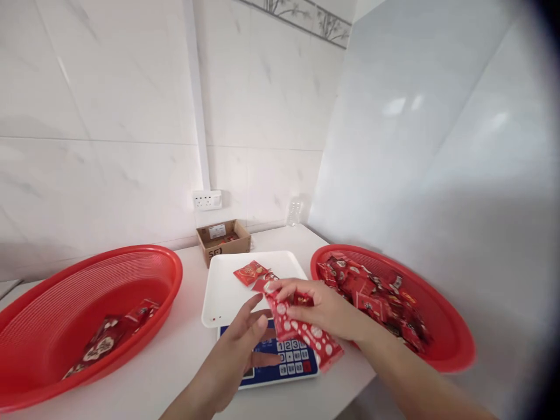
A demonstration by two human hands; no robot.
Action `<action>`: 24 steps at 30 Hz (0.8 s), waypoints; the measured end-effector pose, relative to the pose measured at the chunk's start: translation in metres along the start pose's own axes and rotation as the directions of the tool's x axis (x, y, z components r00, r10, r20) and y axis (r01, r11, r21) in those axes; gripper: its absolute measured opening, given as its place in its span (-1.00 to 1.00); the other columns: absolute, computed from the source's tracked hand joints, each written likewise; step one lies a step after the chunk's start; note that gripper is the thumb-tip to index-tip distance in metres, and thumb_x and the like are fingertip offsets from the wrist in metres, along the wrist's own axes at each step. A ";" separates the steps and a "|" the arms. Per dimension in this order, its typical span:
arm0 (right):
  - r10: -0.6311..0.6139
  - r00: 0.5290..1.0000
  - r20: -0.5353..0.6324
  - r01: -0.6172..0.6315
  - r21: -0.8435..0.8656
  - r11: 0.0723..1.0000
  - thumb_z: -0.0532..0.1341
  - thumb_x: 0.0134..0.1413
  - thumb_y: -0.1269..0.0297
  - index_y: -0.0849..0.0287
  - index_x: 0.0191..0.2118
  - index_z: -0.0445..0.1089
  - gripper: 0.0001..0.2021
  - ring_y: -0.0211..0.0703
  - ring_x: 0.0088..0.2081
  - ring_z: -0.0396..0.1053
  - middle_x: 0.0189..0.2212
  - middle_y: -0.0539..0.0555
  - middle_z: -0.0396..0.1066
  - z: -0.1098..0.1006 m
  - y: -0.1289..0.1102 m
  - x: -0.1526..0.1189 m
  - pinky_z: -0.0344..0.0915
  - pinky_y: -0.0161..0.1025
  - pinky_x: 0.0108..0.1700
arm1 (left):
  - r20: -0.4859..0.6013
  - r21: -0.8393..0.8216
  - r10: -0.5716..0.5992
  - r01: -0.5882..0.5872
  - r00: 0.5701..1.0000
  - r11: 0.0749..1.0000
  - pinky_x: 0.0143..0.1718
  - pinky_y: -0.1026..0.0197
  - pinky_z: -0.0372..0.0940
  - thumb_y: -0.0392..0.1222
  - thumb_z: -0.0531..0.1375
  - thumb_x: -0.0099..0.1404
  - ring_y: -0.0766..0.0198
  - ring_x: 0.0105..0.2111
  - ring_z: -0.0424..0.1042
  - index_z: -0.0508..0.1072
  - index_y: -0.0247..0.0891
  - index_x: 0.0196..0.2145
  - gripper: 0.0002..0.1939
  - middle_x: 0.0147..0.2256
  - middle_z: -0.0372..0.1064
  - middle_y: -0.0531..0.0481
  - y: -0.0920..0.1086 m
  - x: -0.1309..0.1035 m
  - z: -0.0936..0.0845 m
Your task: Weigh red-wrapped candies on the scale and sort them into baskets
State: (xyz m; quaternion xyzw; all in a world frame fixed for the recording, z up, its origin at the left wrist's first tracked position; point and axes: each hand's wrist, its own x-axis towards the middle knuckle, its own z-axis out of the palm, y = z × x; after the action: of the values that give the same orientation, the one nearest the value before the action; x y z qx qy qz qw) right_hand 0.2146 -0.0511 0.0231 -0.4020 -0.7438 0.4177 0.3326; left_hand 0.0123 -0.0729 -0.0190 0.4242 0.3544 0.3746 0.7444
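My right hand [321,308] is closed around red snack packets with white dots [322,346], held over the front of a digital scale. How many packets are in it I cannot tell, as the fingers cover part of them. Just left of them, my left hand [236,353] is open with its fingers apart, in front of the scale's blue keypad [289,357]. On the white weighing pan [223,291] lies an orange-red packet [250,272], with another partly hidden behind my right fingers.
At right, a red plastic basket [457,357] holds a heap of red packets [371,291]. Another red basket [87,280] at left has several packets [109,338]. Behind the scale stand a small cardboard box [210,249] and a clear plastic container [294,211] near the wall.
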 end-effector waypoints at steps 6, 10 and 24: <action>-0.075 0.984 0.159 0.074 0.010 0.997 0.25 0.02 0.21 0.10 -0.21 0.40 -0.81 -0.07 0.14 0.20 0.09 0.09 0.30 0.021 0.000 0.020 0.06 -0.06 0.18 | -0.033 -0.337 -0.064 0.050 0.997 0.940 -0.39 0.22 0.46 -0.08 0.15 0.29 0.28 -0.35 0.48 0.31 -0.21 0.01 -0.64 -0.16 0.44 -0.11 0.003 0.012 -0.007; -0.012 0.998 0.068 0.013 -0.022 1.000 0.25 0.01 0.21 0.07 -0.13 0.39 -0.74 -0.04 0.17 0.16 0.13 0.09 0.26 0.021 0.009 0.031 0.04 -0.03 0.19 | -0.133 -0.409 -0.048 -0.010 0.990 0.913 -0.36 0.22 0.47 -0.20 0.14 0.30 0.24 -0.30 0.50 0.30 -0.21 0.02 -0.67 -0.10 0.43 -0.10 0.007 0.011 -0.017; 0.098 0.995 0.035 -0.101 0.108 0.989 0.25 -0.03 0.25 0.11 -0.10 0.39 -0.69 -0.09 -0.10 0.39 -0.09 0.08 0.42 0.040 0.012 0.047 0.30 -0.10 -0.02 | -0.320 -0.434 -0.004 -0.143 0.947 0.890 -0.28 0.19 0.49 -0.33 0.09 0.33 0.23 -0.29 0.52 0.40 -0.30 -0.09 -0.79 -0.14 0.47 -0.15 0.003 0.007 -0.020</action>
State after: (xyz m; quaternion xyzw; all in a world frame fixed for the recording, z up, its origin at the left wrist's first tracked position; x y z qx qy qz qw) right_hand 0.1643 -0.0203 0.0026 -0.4133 -0.7036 0.4801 0.3219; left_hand -0.0019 -0.0584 -0.0261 0.1877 0.3553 0.5357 0.7427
